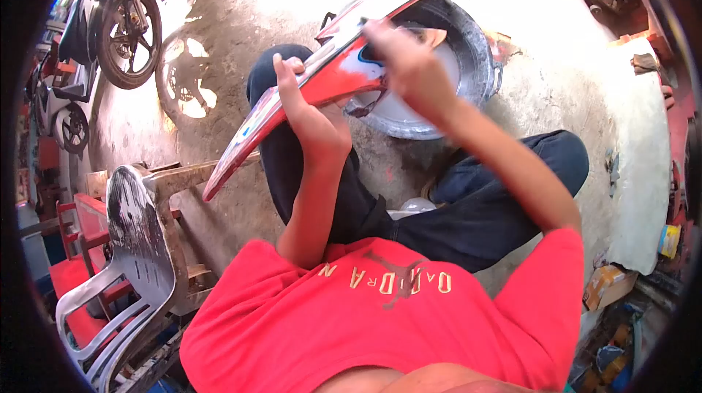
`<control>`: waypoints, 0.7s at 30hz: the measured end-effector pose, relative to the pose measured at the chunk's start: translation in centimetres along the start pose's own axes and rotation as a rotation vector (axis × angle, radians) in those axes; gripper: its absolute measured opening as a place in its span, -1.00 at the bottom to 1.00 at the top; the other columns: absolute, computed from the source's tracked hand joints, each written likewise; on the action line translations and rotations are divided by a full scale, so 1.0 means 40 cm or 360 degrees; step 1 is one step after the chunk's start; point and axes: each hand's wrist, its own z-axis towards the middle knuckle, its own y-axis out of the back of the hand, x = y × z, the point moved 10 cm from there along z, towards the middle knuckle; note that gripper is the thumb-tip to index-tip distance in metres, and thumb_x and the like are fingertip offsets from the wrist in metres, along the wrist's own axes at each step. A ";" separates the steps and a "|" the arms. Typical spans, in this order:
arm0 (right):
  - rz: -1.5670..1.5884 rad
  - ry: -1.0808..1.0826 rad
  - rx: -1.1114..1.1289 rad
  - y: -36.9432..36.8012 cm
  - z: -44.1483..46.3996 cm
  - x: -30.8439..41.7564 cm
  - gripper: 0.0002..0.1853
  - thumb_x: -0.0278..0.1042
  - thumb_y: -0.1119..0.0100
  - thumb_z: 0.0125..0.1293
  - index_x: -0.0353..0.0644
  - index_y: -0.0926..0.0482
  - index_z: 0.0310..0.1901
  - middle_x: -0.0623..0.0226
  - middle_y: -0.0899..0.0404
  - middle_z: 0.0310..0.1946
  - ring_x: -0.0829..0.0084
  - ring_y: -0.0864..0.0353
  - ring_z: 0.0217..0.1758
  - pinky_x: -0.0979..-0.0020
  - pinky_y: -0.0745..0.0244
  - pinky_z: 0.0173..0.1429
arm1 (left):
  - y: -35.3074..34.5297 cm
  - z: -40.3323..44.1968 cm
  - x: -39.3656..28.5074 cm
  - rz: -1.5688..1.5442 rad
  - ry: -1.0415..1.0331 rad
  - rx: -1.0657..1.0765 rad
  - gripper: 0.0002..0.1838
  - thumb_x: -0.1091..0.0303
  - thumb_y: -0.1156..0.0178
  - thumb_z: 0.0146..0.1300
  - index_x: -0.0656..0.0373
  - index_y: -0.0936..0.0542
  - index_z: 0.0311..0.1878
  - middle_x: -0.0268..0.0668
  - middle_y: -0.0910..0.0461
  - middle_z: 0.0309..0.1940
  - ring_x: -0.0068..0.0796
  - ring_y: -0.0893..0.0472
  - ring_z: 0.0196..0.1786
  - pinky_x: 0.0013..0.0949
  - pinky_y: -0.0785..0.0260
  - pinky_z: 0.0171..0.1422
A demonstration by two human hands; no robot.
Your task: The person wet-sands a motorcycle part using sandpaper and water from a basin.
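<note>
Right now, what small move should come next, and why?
Perhaps slide the right hand slightly along the red-and-white panel toward the left hand: the left grips the panel, the blurred right is at its upper part, and uncovered surface shows between them.

On the grey concrete floor (541,93), a round black basin (479,46) stands toward the far edge, a long red-and-white curved panel (338,80) above its left rim; a dark-wheeled motorbike (131,35) occupies the far left corner, a grey plastic armchair (150,265) the near left
</note>
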 end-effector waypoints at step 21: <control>0.0056 0.0371 -0.0091 0.013 -0.015 0.110 -0.52 -0.61 -0.06 0.32 -0.31 -0.56 0.28 -0.05 -0.65 0.20 0.04 -0.68 0.26 0.13 -0.56 0.38 | 0.002 0.000 0.008 0.0048 -0.0016 0.0019 -0.50 -0.34 0.09 0.56 -0.04 -0.34 -0.06 -0.23 -0.62 -0.12 -0.39 -0.66 -0.02 -0.29 -0.55 -0.20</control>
